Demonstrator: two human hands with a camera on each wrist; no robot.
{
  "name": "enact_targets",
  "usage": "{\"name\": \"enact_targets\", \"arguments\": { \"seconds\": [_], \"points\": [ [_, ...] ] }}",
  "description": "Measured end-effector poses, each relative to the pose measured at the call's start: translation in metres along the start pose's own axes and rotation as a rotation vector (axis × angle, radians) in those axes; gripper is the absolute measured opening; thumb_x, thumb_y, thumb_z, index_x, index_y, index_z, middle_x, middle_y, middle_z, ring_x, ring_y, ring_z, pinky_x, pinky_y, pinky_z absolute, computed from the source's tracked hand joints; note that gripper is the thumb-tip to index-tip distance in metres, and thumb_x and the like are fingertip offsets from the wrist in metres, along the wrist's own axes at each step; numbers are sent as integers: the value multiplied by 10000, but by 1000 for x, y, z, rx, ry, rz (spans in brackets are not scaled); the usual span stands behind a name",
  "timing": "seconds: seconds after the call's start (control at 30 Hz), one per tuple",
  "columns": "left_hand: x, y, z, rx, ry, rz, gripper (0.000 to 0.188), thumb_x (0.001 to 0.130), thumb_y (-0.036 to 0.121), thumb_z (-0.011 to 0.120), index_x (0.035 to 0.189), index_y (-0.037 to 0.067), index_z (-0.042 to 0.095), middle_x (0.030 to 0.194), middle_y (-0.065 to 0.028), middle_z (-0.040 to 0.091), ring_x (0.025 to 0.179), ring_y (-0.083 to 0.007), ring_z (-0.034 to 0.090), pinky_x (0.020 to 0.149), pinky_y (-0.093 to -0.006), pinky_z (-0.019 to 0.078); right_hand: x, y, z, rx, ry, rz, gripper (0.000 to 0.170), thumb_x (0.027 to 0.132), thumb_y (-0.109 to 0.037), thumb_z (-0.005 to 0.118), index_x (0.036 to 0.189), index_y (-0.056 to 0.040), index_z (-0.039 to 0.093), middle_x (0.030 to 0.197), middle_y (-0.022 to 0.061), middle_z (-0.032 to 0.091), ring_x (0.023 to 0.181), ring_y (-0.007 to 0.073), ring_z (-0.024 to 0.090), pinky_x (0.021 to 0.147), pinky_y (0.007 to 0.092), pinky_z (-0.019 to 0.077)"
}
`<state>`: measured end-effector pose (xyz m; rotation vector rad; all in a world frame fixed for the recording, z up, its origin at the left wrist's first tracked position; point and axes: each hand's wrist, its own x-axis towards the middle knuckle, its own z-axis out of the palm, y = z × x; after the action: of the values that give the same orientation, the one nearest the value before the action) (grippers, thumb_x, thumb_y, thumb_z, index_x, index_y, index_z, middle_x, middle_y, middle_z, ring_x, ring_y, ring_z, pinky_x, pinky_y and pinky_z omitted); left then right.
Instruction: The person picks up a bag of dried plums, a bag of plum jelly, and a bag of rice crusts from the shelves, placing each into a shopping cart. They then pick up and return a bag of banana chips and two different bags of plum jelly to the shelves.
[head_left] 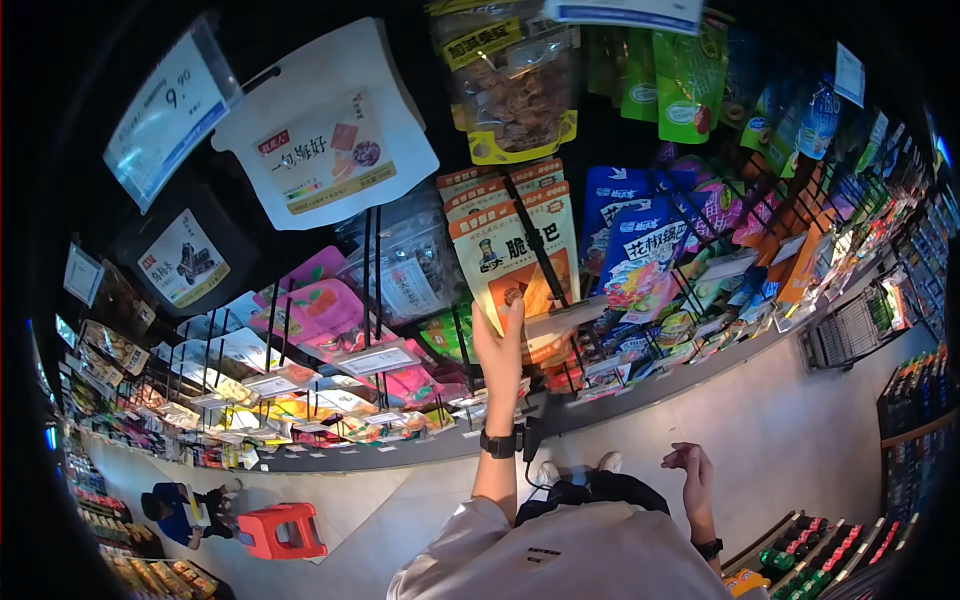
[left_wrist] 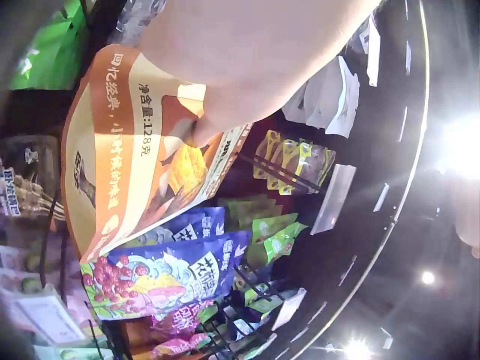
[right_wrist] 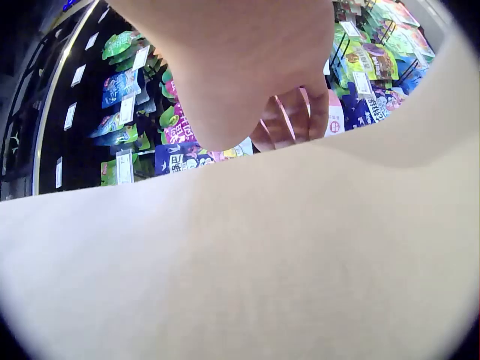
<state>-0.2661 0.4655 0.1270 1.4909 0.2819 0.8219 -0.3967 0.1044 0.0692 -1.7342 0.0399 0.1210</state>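
My left hand (head_left: 497, 345) pinches the lower left edge of an orange and cream snack bag (head_left: 512, 250), thumb on its printed front. The bag hangs in a row of like bags on a display hook. In the left wrist view the bag (left_wrist: 120, 142) shows its lower part tilted, with the thumb pressed over the front and the other fingers hidden. My right hand (head_left: 692, 478) hangs by my side away from the shelf, fingers loosely bent and holding nothing. In the right wrist view that hand (right_wrist: 255, 67) shows partly above a pale sleeve (right_wrist: 240, 255).
Blue snack bags (head_left: 640, 235) hang to the right, pink bags (head_left: 318, 300) to the left. A price tag holder (head_left: 565, 316) juts out beside the hand. Behind me are a red stool (head_left: 283, 531) and another person (head_left: 190, 510); a shopping cart (head_left: 848, 330) stands at right.
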Motion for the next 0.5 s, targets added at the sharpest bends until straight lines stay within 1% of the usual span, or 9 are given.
{"name": "enact_targets", "arguments": {
  "seconds": [0.17,0.23,0.3,0.33,0.37,0.4,0.43,0.47,0.5],
  "points": [
    [7,-16,7,75,56,95,324,985,194,674,1199,-10,541,1047,-109,678,936,-178,623,847,-331,492,-2,6,-28,62,77,-32,468,1113,-350,342,1100,38,605,853,106,664,784,187,664,785,327,543],
    [11,-30,7,284,103,185,361,965,199,696,1163,-30,500,988,-179,686,897,-220,644,818,-376,507,-1,13,-44,88,96,-38,465,1113,-350,345,1099,35,605,852,104,661,784,186,662,784,326,543],
    [19,-43,11,228,123,182,380,950,203,708,1145,-35,484,978,-206,684,891,-240,653,804,-391,514,1,21,-65,111,105,-40,461,1113,-349,348,1100,33,605,849,100,659,784,184,659,785,327,543],
    [28,-70,7,228,145,217,384,934,184,715,1132,-38,472,950,-200,670,860,-250,647,773,-389,522,3,25,-77,124,110,-43,458,1114,-349,350,1100,32,605,847,99,658,784,184,658,786,328,543],
    [32,-93,-3,301,142,227,392,921,166,711,1162,-45,484,960,-213,640,932,-295,621,883,-411,490,4,30,-90,137,125,-54,459,1114,-348,348,1105,33,605,849,98,656,788,183,656,787,327,543],
    [32,-95,-3,413,180,320,423,911,178,715,1192,-44,490,984,-233,625,996,-321,595,955,-435,441,3,36,-105,148,139,-59,460,1114,-348,347,1110,34,604,850,98,654,793,182,655,787,325,542],
    [25,-71,9,527,221,411,456,900,190,719,1222,-44,496,1009,-253,609,1060,-348,569,1027,-459,393,2,42,-123,156,151,-63,461,1115,-347,346,1115,36,603,851,98,652,797,182,653,788,324,541],
    [12,-45,17,509,164,364,510,898,235,718,1242,-74,503,1116,-297,565,1177,-410,484,1145,-487,255,1,50,-142,173,171,-73,466,1115,-350,342,1122,36,602,856,98,650,805,181,651,792,323,539],
    [-1,-40,29,571,317,277,651,907,257,707,1357,-114,419,1305,-343,480,1279,-448,429,1176,-494,231,0,57,-161,190,189,-80,471,1115,-354,339,1129,37,601,861,98,648,813,180,649,796,322,536]
  ]
}}
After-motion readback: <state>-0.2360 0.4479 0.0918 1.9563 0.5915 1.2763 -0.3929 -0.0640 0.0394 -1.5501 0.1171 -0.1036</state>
